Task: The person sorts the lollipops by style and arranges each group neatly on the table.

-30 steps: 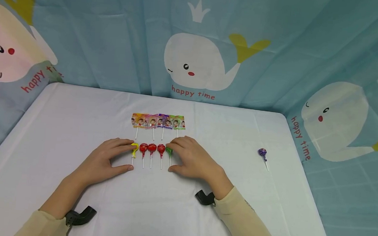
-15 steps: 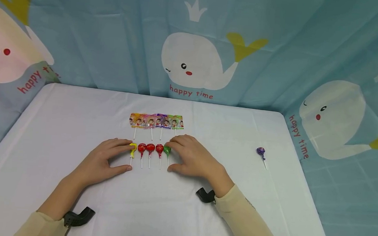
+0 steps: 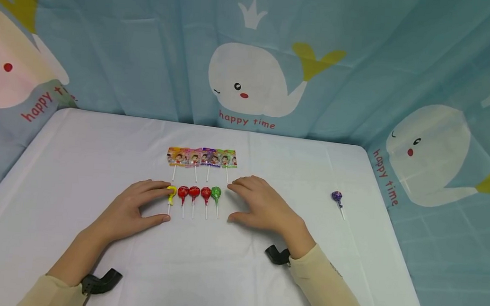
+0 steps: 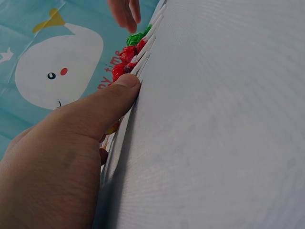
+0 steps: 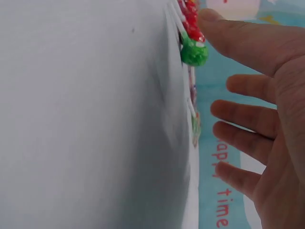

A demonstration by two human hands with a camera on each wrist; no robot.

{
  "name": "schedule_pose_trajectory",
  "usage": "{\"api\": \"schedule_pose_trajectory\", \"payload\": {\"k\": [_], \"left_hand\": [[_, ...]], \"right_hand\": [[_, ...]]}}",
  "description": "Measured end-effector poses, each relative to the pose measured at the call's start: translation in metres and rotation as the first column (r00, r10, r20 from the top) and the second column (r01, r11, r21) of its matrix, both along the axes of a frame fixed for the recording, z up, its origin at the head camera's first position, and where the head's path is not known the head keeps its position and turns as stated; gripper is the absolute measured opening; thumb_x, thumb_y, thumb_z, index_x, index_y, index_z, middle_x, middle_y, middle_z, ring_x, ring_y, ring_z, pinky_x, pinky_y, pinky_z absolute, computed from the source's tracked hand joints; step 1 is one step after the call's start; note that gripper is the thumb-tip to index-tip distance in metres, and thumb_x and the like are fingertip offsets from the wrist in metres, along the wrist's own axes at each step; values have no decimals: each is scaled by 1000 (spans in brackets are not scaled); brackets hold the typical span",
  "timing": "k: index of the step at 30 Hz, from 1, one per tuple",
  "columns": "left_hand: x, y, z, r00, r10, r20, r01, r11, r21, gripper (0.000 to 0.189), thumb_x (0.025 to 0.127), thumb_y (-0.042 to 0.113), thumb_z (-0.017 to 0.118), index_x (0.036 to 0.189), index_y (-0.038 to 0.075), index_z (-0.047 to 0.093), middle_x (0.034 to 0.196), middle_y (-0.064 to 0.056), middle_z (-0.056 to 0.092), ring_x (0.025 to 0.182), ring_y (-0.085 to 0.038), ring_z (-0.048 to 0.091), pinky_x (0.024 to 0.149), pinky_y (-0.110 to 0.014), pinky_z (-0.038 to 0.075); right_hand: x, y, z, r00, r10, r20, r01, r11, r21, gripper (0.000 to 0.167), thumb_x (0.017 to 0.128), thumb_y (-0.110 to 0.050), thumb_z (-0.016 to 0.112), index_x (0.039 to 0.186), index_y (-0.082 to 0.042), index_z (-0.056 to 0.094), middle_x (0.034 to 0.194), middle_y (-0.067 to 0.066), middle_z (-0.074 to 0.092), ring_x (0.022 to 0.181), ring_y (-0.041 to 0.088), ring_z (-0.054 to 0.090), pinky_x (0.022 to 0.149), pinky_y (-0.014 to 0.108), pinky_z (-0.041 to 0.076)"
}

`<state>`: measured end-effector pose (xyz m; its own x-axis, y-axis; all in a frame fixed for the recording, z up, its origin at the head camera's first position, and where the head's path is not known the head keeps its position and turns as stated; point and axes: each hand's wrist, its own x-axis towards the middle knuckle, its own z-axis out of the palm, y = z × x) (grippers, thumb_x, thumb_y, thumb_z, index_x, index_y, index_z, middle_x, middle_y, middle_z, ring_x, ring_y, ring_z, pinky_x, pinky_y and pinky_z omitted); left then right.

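Side by side on the white table lie a yellow lollipop [image 3: 171,194], three red lollipops [image 3: 194,192] and a green lollipop [image 3: 216,192], sticks toward me. My left hand [image 3: 139,207] rests at the left end of this row. Its fingertips are at the yellow head and its thumb near that stick; in the left wrist view the thumb [image 4: 127,82] hides most of the yellow one. Just right of the green lollipop, apart from it, my right hand [image 3: 262,208] holds nothing. Its fingers [image 5: 243,112] are spread in the right wrist view.
Behind the row lie several flat lollipops in orange, pink, purple and green wrappers [image 3: 202,157]. A lone purple lollipop [image 3: 337,196] lies off to the right. A blue curtain [image 3: 162,47] with whale prints hangs along the table's [image 3: 99,162] back and sides.
My right hand has drawn away to the right from the green lollipop, which now shows whole. The left hand has stayed by the yellow one. The view has shifted slightly.
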<state>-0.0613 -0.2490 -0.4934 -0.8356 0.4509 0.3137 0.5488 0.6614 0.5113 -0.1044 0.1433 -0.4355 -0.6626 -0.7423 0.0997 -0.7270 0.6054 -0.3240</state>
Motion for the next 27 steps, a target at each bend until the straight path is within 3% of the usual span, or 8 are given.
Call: {"api": "schedule_pose_trajectory", "payload": {"k": [9,19,27], "left_hand": [[1,0,0,1000,-6,0,6,1000,6,69,79,33,100,142,25,73,149,-1,65,140,-32,57,129,-28,25],[0,1,1,1000,-6,0,6,1000,6,69,79,32,100,142,25,73,149,-1,65,140,-32,57,128,-33,31],[0,0,0,1000,-4,-6,4,1000,1,69,79,33,100,142,25,73,150,-1,65,140,-31,57,128,-29,27]], "right_hand": [[6,20,4,999,-50,13,50,998,-37,70,93,-44,88,150,-9,65,151,6,63,144,24,54,129,44,32],[8,41,5,995,-97,16,98,994,-52,70,93,-46,88,149,-9,66,153,8,62,145,28,54,127,47,35],[6,55,6,994,-111,-4,111,993,-36,70,94,-46,87,148,-7,66,153,10,62,145,29,54,127,48,35]]}}
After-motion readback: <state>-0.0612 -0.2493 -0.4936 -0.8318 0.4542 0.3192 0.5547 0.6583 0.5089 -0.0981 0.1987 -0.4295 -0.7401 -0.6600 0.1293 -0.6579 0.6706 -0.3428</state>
